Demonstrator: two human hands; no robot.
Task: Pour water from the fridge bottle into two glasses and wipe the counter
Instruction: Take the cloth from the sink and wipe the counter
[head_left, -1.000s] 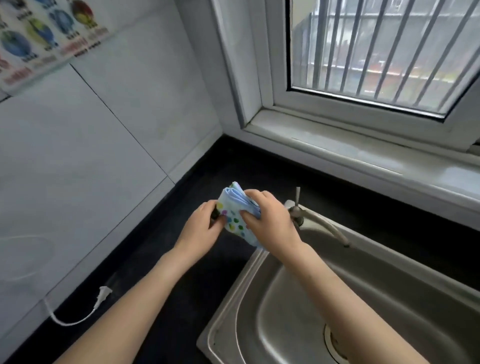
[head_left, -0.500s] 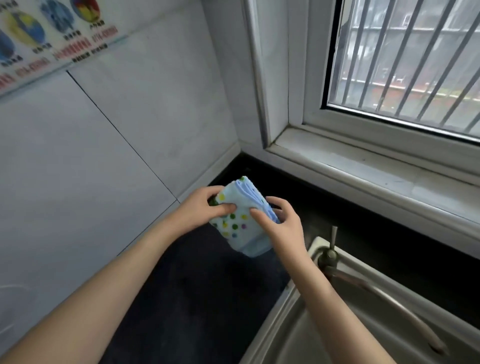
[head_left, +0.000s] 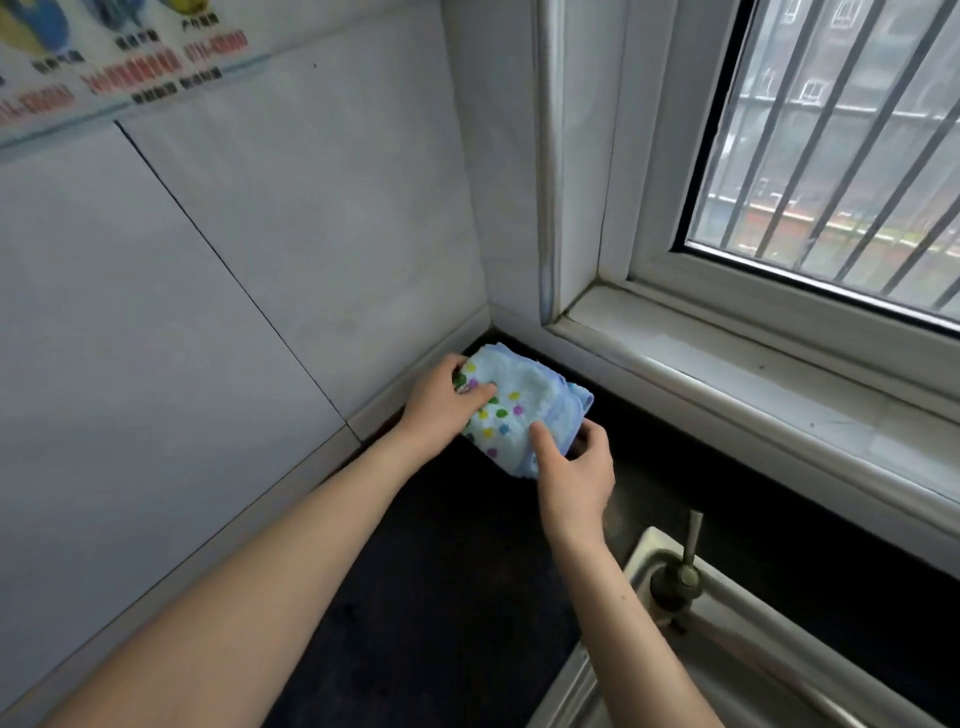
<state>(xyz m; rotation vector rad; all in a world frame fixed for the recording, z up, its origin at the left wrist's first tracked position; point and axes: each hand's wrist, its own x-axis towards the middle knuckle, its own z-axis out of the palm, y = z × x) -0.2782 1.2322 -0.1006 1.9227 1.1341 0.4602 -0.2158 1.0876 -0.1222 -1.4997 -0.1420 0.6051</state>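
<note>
Both hands hold a folded cloth (head_left: 511, 410), soft light-blue terry with coloured dots. The left hand (head_left: 441, 402) grips its near-left edge; the right hand (head_left: 574, 470) pinches its lower right corner. Beneath the grip lies a dark matte counter (head_left: 457, 571), in the corner of grey wall tiles (head_left: 260, 260). Right of the grip: white window sill (head_left: 727, 384), steel sink (head_left: 727, 670) and tap (head_left: 680, 571).

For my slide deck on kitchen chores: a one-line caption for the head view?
Both hands, left hand and right hand, hold a folded dotted cloth over the black counter corner.
</note>
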